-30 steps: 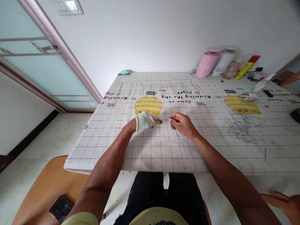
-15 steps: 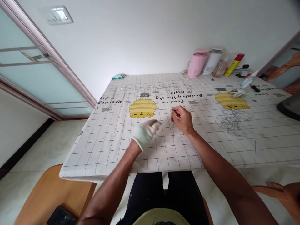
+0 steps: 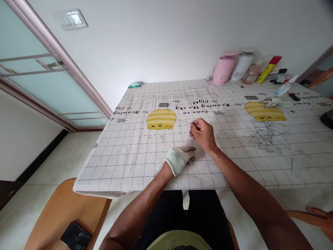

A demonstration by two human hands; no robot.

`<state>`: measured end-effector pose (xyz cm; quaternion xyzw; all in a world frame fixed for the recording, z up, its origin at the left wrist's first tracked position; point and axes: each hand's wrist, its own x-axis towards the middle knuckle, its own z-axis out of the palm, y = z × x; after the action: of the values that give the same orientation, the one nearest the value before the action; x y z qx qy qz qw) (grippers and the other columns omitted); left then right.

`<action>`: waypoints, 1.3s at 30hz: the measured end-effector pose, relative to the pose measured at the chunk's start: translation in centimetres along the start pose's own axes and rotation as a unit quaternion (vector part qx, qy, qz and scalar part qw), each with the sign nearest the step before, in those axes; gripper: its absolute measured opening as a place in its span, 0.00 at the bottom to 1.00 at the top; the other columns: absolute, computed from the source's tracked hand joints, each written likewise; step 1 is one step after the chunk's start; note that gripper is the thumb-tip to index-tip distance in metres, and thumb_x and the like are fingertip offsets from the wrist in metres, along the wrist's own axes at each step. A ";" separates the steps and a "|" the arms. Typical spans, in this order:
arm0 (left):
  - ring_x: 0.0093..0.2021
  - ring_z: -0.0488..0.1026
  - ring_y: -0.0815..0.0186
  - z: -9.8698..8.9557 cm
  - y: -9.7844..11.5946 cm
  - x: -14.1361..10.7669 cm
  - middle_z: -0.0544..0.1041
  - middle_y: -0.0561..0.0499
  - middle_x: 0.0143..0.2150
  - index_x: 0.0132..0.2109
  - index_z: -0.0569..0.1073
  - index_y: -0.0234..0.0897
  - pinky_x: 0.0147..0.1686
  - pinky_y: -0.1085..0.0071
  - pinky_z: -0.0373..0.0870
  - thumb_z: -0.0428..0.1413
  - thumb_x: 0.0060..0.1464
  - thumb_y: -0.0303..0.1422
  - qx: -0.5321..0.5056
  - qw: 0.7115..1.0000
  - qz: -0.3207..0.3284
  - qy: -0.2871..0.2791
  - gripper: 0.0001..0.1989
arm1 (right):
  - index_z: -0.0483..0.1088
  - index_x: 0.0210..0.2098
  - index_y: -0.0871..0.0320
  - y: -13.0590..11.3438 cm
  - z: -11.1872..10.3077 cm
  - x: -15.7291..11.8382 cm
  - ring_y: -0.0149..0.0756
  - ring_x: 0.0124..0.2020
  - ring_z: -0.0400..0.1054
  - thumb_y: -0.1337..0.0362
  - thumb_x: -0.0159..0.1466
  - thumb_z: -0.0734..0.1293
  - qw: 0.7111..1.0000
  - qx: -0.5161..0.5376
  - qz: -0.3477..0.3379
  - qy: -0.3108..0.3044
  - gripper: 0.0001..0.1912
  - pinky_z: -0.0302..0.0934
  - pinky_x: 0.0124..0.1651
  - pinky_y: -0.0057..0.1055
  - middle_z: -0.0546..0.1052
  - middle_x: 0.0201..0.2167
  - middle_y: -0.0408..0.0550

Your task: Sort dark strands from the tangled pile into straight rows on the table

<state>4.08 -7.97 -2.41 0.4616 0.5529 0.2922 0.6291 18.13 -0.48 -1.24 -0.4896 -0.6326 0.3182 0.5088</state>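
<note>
My left hand (image 3: 180,159), in a white work glove with a pale green cuff, is low over the checked tablecloth (image 3: 125,156). Its fingers are drawn together in a pinch just below my right hand; whatever lies between them is too small to make out. Bare and closed, my right hand (image 3: 203,134) rests by the printed lettering, thumb against curled fingers. A thin thread-like strand (image 3: 185,121) shows at the left of these fingers, and a faint line runs down from them toward the glove.
At the back right stand a pink cylindrical device (image 3: 224,69), a white one (image 3: 242,66), a bottle (image 3: 251,75) and a yellow-red tube (image 3: 267,71). A crumpled glove (image 3: 275,101) lies nearer. A green-white packet (image 3: 135,84) sits at the back left corner. A black phone (image 3: 76,236) lies on a wooden chair (image 3: 65,205).
My gloved left hand has moved right and toward the table's near edge, coming below my right hand. The right hand keeps its closed pose. The view has shifted slightly left.
</note>
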 end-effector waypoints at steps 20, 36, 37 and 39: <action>0.57 0.81 0.56 -8.8 -3.9 -8.9 0.86 0.49 0.55 0.55 0.85 0.47 0.59 0.63 0.76 0.59 0.67 0.42 0.182 0.926 0.103 0.313 0.15 | 0.74 0.33 0.56 -4.9 5.7 2.8 0.34 0.23 0.72 0.63 0.63 0.70 0.989 0.022 0.055 -0.133 0.03 0.63 0.19 0.26 0.81 0.28 0.50; 0.35 0.78 0.60 -16.0 -9.9 -10.5 0.83 0.49 0.35 0.47 0.81 0.41 0.36 0.66 0.70 0.53 0.69 0.27 0.427 0.774 0.154 0.441 0.12 | 0.75 0.28 0.58 -5.0 22.1 9.6 0.30 0.23 0.71 0.66 0.63 0.72 0.982 0.051 0.117 -0.141 0.08 0.56 0.17 0.22 0.82 0.29 0.51; 0.34 0.78 0.60 -16.0 -10.0 -10.6 0.83 0.50 0.34 0.47 0.81 0.41 0.35 0.66 0.69 0.53 0.69 0.27 0.432 0.773 0.157 0.438 0.12 | 0.75 0.28 0.58 -4.9 22.4 10.8 0.30 0.23 0.71 0.67 0.64 0.73 0.983 0.038 0.123 -0.133 0.08 0.57 0.17 0.22 0.82 0.30 0.52; 0.32 0.77 0.61 -16.1 -10.2 -10.6 0.83 0.50 0.33 0.48 0.81 0.41 0.33 0.65 0.67 0.53 0.68 0.26 0.441 0.769 0.165 0.432 0.12 | 0.74 0.28 0.59 -4.5 23.2 13.5 0.30 0.24 0.73 0.69 0.65 0.73 0.984 0.000 0.142 -0.111 0.09 0.57 0.17 0.22 0.83 0.31 0.53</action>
<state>-15.22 -17.27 -6.48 0.5979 0.7495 0.2841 -0.0069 -5.41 13.02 0.82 -0.5360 -0.6094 0.4393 0.3852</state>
